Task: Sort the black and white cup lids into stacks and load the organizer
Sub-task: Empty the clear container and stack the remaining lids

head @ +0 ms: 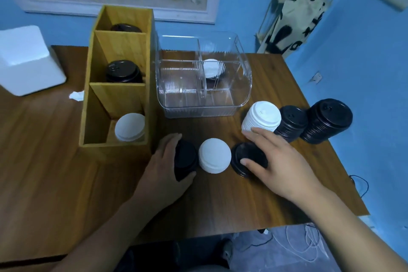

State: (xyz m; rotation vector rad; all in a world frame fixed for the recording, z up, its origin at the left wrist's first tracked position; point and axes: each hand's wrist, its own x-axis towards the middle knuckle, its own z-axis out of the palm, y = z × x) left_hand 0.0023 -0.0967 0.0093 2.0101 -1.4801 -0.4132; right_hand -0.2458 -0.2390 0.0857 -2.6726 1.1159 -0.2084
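Note:
My left hand [164,168] grips a short stack of black lids [185,159] on the wooden table. My right hand [278,161] lies over a single black lid [242,157], thumb on its top, fingers stretched past it. Between them sits a white lid stack [214,155]. Behind my right hand stand a tall white stack [261,117] and two black stacks [292,121] [326,120]. The wooden organizer [97,86] holds white lids [129,127] in its near slot and black lids [123,72] in the slots behind.
A clear plastic organizer [238,86] stands behind the loose lids, with a white lid [211,66] inside. A white foam block [24,59] sits at the far left, crumpled paper [76,95] beside the wooden organizer. The table's right edge [344,172] is close to the black stacks.

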